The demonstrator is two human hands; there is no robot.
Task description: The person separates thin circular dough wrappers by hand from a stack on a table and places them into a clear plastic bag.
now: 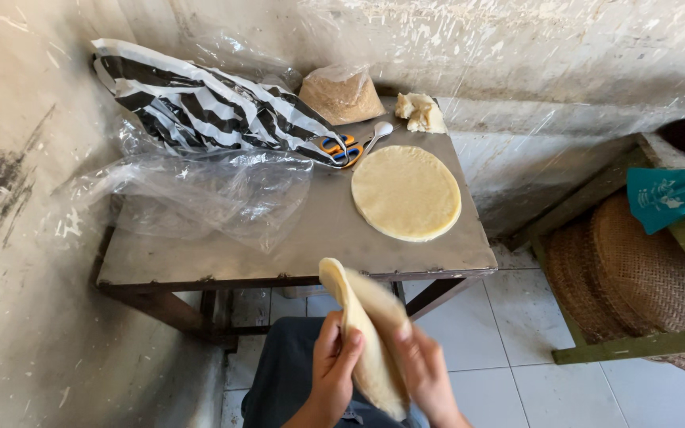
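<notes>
Both my hands hold a pale, thin round wrapper that is bent over on itself, in front of the metal table. My left hand grips its left side with fingers curled on it. My right hand supports its right side from behind. A stack of flat round wrappers lies on the table's right half. Beyond it are a white spoon, orange-handled scissors, a lump of pale dough and a clear bag of brown granules.
A black-and-white striped plastic bag and crumpled clear plastic cover the table's left half. Plastic-covered walls stand behind and to the left. A wooden rack with woven round trays and a teal bag stands at the right on white floor tiles.
</notes>
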